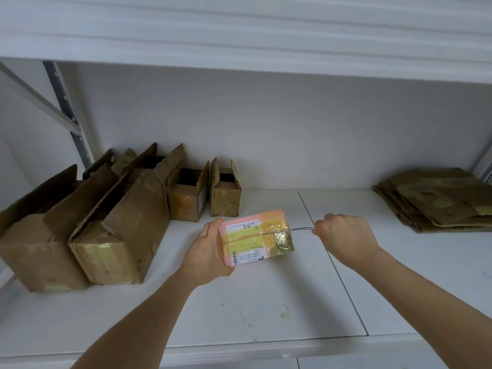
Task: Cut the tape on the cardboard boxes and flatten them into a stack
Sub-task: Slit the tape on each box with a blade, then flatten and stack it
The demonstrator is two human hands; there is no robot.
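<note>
Above the middle of the white shelf point(266, 302), a small pink box point(255, 237) is gripped at its left end by the left hand point(206, 251), fingers wrapped round it. The right hand point(346, 235) is curled tight on a thin blade point(302, 229) whose tip meets the taped seam at the box's right end. A flattened stack point(436, 199) lies far right, so some work looks done; several open boxes point(106, 222) standing at left remain. Nothing blocks the cut.
</note>
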